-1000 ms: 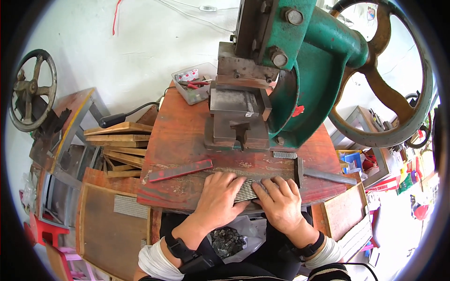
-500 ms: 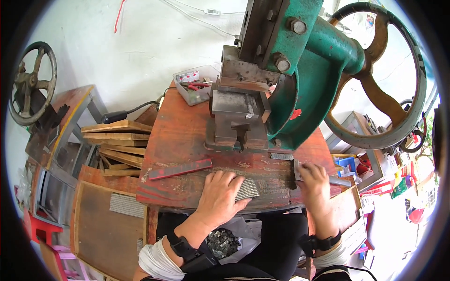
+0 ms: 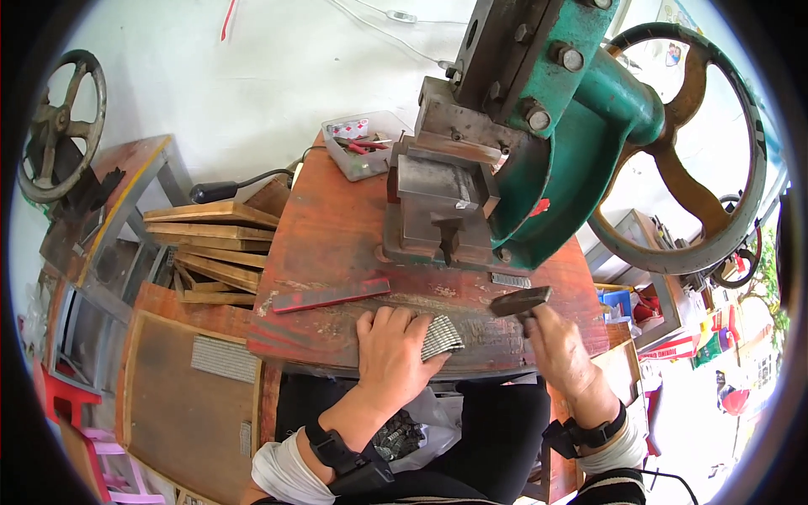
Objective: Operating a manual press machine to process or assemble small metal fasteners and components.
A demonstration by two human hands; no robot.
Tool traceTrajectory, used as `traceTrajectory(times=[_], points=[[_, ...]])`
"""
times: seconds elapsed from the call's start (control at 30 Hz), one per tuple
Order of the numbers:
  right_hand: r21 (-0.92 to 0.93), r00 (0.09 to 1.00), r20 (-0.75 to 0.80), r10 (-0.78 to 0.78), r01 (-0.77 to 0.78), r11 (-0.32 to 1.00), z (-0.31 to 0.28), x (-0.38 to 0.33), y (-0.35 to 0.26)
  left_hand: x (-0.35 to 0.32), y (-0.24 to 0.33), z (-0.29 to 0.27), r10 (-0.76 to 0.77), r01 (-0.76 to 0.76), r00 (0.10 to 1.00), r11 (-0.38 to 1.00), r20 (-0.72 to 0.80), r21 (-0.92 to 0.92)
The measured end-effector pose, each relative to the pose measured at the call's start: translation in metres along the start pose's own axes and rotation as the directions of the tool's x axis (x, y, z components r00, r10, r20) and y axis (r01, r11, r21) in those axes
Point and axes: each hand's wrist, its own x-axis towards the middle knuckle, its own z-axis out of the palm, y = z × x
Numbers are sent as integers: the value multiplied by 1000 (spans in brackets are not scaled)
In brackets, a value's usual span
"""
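Near the front edge of the wooden tabletop (image 3: 328,227), my left hand (image 3: 389,353) is closed around the side of a small block of ridged grey metal strips (image 3: 441,338). My right hand (image 3: 562,352) grips a hammer, its dark metal head (image 3: 520,301) raised a little over the table, to the right of the block and apart from it. Most of the hammer's handle is hidden by my fingers. A worn red and grey bar (image 3: 332,295) lies beyond my left hand. A short ridged metal piece (image 3: 510,280) rests beyond the hammer head.
A green hand press (image 3: 572,143) with a large handwheel (image 3: 707,215) stands behind my hands. A clear plastic box (image 3: 364,172) of tools sits at its left. Wooden trays (image 3: 215,220) are stacked at left, above a tray (image 3: 168,412) holding metal strips. Metal pieces (image 3: 397,436) fill a bag below.
The hammer has come up off the tabletop, and its head has swung left toward the block. My left hand stays on the block, which looks slightly turned. The whole view has shifted a little.
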Motion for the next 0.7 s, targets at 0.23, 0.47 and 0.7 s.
traceTrajectory(times=[0.23,0.47,0.7], points=[[-235,972,34,-231,233,944,11,19,-60,2,3,0,-47,45,998,998,-36,-48],[-368,989,134,-59,105,924,19,23,-73,0,0,2,-60,60,998,998,-20,-25],[-348,996,59,-69,85,934,10,25,-79,1,1,3,-63,63,998,998,-6,-32]])
